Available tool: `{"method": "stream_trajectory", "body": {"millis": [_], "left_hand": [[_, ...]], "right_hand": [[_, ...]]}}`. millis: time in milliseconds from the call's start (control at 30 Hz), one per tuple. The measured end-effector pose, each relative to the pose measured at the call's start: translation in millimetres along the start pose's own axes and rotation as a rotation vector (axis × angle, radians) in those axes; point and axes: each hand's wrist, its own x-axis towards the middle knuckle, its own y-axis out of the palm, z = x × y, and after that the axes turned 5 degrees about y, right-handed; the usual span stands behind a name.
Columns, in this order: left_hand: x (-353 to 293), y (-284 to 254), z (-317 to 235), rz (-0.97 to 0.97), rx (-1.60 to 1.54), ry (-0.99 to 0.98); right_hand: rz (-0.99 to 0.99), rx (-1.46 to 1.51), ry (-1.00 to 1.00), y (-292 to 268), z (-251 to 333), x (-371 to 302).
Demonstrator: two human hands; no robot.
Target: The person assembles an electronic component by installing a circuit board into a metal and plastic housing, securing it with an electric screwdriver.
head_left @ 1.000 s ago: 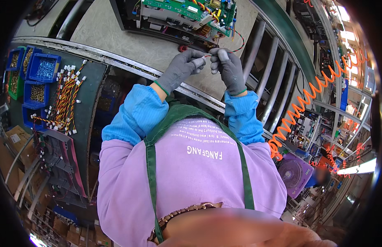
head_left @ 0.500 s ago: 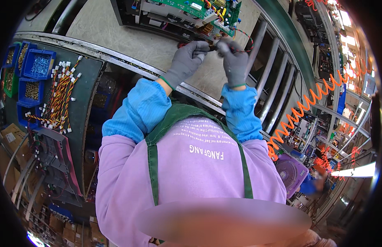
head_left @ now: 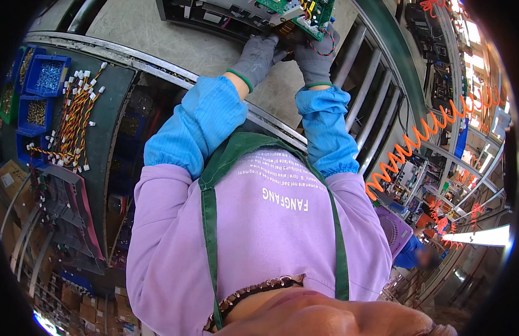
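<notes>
At the near edge of an opened black chassis point(head_left: 184, 21), both my hands are at work in grey gloves. My left hand point(head_left: 256, 58) has its fingers bent in against the chassis edge, its thumb toward the right hand. Close beside it, my right hand point(head_left: 314, 63) is closed under the corner of a green circuit board point(head_left: 322, 15). Whatever the fingertips grip is dark and hidden between the gloves and the chassis. A red-and-black twisted wire point(head_left: 328, 54) loops from the board over the back of the right glove.
The chassis rests on a pale metal surface point(head_left: 125, 28), with steel rollers point(head_left: 367, 84) to the right. On the left are blue bins point(head_left: 44, 93) of screws, a heap of red, yellow and black cables point(head_left: 77, 126), and a dark panel point(head_left: 74, 210). An orange coiled hose point(head_left: 407, 150) hangs at right.
Both hands have moved away from me, up to the chassis edge. Half a second ago they held a dark wired piece in front of it; that piece is now hidden.
</notes>
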Motion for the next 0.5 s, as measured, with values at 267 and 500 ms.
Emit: {"method": "stream_trajectory", "body": {"millis": [267,500], "left_hand": [[19,-35,17,0.19,0.485,0.309],[38,-40,22,0.242,0.364,0.105]], "right_hand": [[0.014,-0.04,0.018,1,2,0],[-0.032,0.018,-0.119,7,-5,4]]}}
